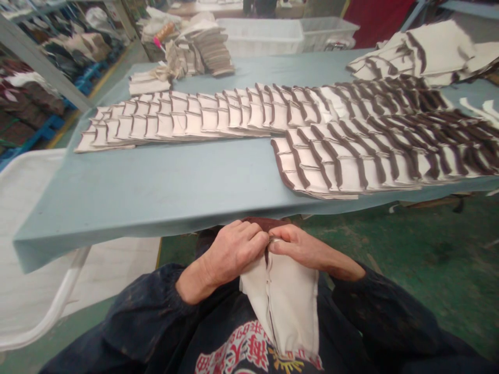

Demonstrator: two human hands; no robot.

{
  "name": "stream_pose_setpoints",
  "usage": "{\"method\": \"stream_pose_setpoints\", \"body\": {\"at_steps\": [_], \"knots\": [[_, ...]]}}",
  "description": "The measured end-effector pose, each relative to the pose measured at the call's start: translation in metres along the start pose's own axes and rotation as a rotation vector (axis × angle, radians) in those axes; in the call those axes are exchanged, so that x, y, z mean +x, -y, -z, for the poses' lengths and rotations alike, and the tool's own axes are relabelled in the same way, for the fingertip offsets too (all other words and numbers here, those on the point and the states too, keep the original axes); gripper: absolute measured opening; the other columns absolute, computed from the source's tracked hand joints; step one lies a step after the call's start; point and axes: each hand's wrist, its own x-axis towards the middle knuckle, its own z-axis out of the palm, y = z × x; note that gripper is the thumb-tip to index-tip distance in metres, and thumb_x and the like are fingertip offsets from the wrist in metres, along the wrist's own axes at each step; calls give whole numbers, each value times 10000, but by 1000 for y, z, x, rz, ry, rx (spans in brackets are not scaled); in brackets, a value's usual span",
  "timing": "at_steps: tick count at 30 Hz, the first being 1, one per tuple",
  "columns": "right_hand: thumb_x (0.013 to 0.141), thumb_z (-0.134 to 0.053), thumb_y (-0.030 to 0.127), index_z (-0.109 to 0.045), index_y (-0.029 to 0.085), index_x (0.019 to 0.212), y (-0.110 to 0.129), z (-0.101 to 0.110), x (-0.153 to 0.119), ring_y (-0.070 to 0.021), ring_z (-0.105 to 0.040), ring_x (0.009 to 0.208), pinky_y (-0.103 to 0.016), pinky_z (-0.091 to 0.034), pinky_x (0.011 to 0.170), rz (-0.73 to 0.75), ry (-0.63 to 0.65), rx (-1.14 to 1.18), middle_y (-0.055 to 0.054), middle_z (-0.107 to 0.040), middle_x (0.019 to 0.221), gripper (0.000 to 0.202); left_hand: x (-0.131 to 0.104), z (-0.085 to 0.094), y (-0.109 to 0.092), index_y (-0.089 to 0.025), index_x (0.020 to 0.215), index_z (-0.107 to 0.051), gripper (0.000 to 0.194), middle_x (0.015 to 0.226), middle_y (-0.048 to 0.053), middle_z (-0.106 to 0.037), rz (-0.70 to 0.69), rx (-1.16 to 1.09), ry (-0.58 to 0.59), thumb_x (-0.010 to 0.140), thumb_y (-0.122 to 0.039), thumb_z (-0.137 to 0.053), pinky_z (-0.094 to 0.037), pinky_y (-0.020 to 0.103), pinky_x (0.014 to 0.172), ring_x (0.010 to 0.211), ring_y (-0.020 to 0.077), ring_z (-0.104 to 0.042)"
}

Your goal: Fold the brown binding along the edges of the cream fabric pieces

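A cream fabric piece with a dark seam [290,301] hangs from both hands in front of my apron. My left hand [237,246] grips its top edge, fingers curled over the cloth. Close beside it, my right hand [300,246] pinches the same edge between thumb and fingers. The fingertips of both hands nearly meet at the dark seam. Part of the fabric's upper edge is hidden under the fingers. Just beyond my hands is the front edge of the blue-covered table [167,192].
Overlapping rows of cream pieces with dark edging [351,161] lie on the table, with a longer row [175,117] behind. A fabric stack [210,49] and white plastic bins [261,39] stand at the back. More cloth [440,49] lies far right. A white cart [31,311] stands at left.
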Motion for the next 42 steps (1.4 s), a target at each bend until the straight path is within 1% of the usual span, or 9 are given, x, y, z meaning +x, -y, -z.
{"method": "stream_pose_setpoints", "body": {"at_steps": [4,7,17,22,25,29,31,36,42], "knots": [[777,-540,344,-475,209,694,0,-1,1,-128,-375,628,-260,-298,558,4,17,31,43,-424,664,171,-1,-1,-1,-165,825,-608,395,727,17,-616,9,-10,-15,1102,-219,-332,-397,331,597,647,172,-541],[778,-540,353,-477,206,702,-1,-1,1,-127,-372,630,-256,-300,559,0,25,32,42,-423,666,177,-2,-2,-1,-168,826,-607,396,728,17,-619,12,-13,-4,1103,-222,-329,-400,329,598,648,171,-544],[769,-535,379,-460,214,694,-3,-2,0,-121,-357,614,-250,-278,532,-34,10,30,49,-401,659,196,-3,-5,-1,-168,813,-598,397,724,17,-618,12,-3,14,1102,-214,-330,-409,332,609,648,172,-550],[758,-529,374,-456,210,694,-2,-3,-1,-123,-367,625,-251,-290,540,-36,3,23,45,-405,670,191,-3,-4,-2,-170,814,-594,403,727,20,-631,15,-4,32,1106,-224,-323,-409,329,600,644,169,-558],[764,-537,374,-448,210,694,-1,-3,-2,-120,-357,624,-252,-288,542,-34,11,26,48,-397,668,200,-4,-4,-2,-168,829,-597,380,741,23,-645,2,-18,13,1101,-215,-336,-421,330,606,660,171,-576],[774,-548,353,-440,212,684,-1,-4,-3,-118,-353,624,-254,-290,553,1,11,31,53,-393,661,199,-5,-2,-2,-162,892,-607,315,779,26,-678,-27,-54,-25,1091,-187,-363,-446,333,630,681,172,-599],[780,-549,346,-440,213,682,-2,-4,-3,-118,-353,623,-254,-290,554,10,12,33,55,-392,658,198,-6,1,-1,-151,941,-613,296,806,37,-694,-47,-72,-7,1092,-176,-360,-458,333,637,696,175,-612],[788,-554,349,-452,211,691,-2,-4,-5,-119,-363,621,-255,-297,558,4,2,28,56,-400,658,197,-8,9,2,-120,1066,-617,300,890,84,-710,-86,-100,87,1095,-182,-325,-498,338,669,765,200,-643],[785,-552,351,-446,213,671,1,-2,-9,-119,-357,618,-253,-289,553,28,-18,15,54,-393,647,208,-12,10,-4,-108,1190,-602,315,1013,122,-739,-43,-130,90,1091,-200,-318,-527,380,725,869,237,-673]]}}
